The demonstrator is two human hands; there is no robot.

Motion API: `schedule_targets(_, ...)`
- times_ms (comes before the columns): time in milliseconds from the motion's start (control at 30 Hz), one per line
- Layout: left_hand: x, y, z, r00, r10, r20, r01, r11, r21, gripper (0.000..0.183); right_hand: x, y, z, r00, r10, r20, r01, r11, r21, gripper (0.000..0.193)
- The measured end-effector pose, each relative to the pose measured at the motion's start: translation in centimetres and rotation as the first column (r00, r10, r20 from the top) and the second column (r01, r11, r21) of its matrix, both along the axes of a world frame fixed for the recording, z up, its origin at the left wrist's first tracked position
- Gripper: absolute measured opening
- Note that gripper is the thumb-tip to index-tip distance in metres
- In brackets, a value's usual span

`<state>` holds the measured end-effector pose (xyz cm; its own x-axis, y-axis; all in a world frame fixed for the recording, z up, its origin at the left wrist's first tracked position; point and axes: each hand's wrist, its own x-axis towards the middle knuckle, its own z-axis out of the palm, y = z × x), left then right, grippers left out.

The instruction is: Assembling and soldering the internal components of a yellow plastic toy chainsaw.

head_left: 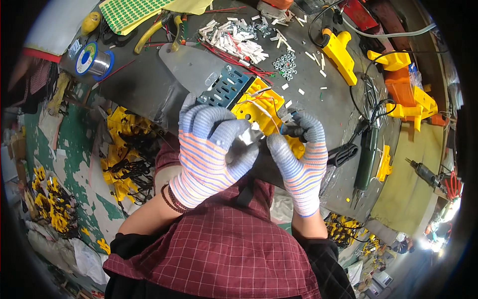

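Observation:
A yellow plastic housing [255, 110] lies in front of me on the bench, against a blue slotted metal plate [226, 85]. Thin wires [263, 108] with white sleeves run across the housing. My left hand [209, 142], in a striped glove with grey fingers, pinches a small shiny whitish piece [247, 135] at the housing's near edge. My right hand [302, 152], gloved alike, has its thumb and fingers closed at the housing's right side. An orange wire leads into this pinch, beside a dark part that I cannot make out.
White sleeves [239, 42] and metal nuts [285, 66] lie in piles beyond. Pliers [149, 36] and a solder spool [94, 62] are at the far left. A dark green-handled tool [367, 157], black cords and yellow housings [341, 56] occupy the right.

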<state>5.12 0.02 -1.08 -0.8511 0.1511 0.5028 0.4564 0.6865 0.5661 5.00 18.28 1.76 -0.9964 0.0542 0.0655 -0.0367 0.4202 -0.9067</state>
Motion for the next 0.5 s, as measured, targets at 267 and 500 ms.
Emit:
schedule_targets(267, 1.1, -1.0, -2.3, 0.990, -0.128, -0.059, 0.136, 0.978, 0.158, 0.048, -0.6, 0.7, -0.1, 0.995, 0.070, 0.065, -0.061, 0.989, -0.133, 0.032)
schedule_targets(500, 1.2, -1.3, -2.6, 0.985, -0.163, -0.059, 0.170, 0.974, 0.147, 0.049, -1.2, -0.6, 1.6, 0.964, 0.025, 0.266, -0.011, 0.998, -0.055, 0.022)
